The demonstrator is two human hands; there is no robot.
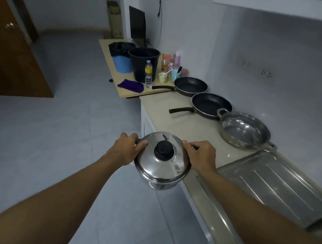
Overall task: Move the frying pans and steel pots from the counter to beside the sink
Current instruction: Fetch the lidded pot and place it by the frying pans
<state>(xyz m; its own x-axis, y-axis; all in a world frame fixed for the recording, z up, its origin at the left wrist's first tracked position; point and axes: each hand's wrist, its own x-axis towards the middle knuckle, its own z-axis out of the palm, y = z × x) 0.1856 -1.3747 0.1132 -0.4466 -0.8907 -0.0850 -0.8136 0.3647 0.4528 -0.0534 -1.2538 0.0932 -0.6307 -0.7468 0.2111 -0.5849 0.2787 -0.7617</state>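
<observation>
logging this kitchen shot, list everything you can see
counter: 1, beige, along the white wall
drainboard: 1, steel, counter's near right end
side table: 1, pale wood, beyond the counter
lidded pot: 1, steel with black knob, at counter's front edge
open pot: 1, steel, on counter beside drainboard
frying pans: 2, black, on counter behind open pot
buckets: 2, black and blue, on side table
water bottle: 1, clear, before black bucket
cloth: 1, purple, side table's front
cups: 2, pale, right of water bottle
hands: 2, bare, left hand and right hand grip lidded pot's sides
</observation>
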